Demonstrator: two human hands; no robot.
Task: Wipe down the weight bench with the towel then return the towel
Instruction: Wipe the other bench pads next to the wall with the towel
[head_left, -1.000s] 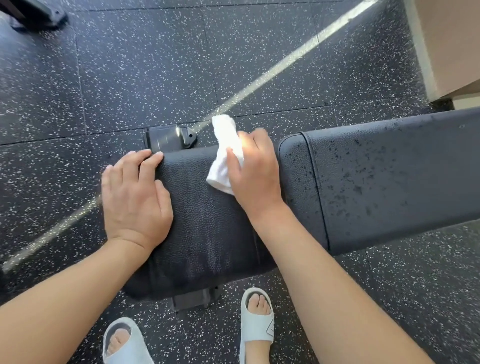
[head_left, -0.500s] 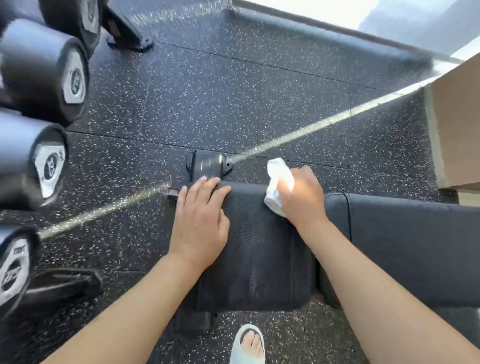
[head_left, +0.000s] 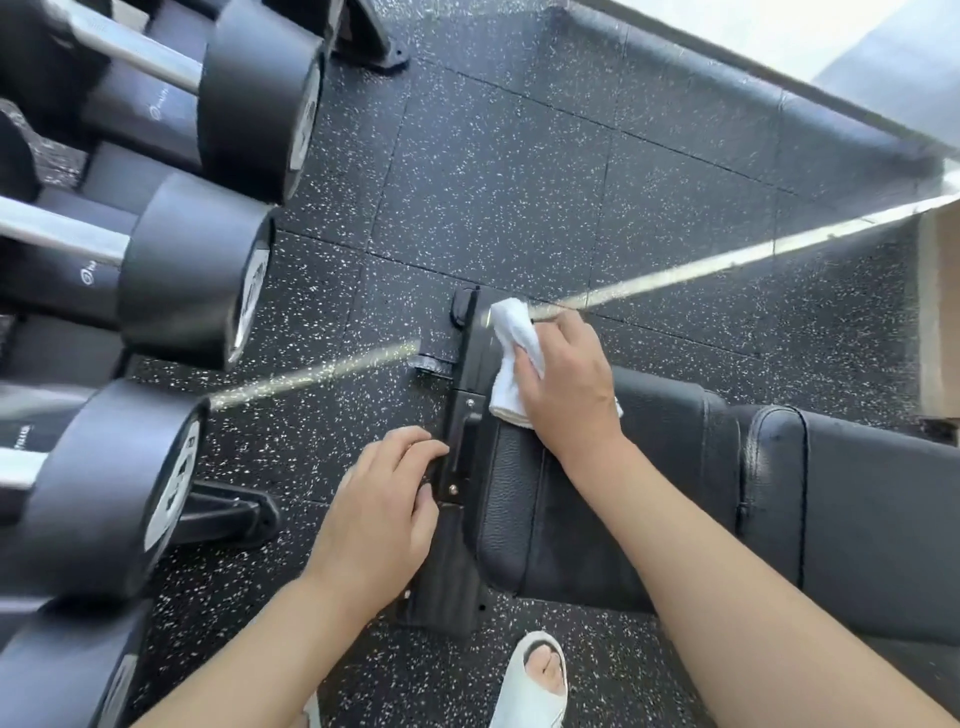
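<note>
While the right hand (head_left: 566, 384) presses the bunched white towel (head_left: 511, 358) onto the seat pad's far corner of the weight bench (head_left: 857, 509), fingers curled over it, the left hand (head_left: 384, 514) braces the end bracket (head_left: 457, 457), fingers bent against it — wiping underway; next, I'd judge, sweep toward the long pad.

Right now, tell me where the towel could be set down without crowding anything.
Free: the long back pad right of the right hand, and the speckled floor beyond the bench end. Crowded: the seat pad, bordered by both hands and the metal bracket, and the floor beside the dumbbells.
</note>
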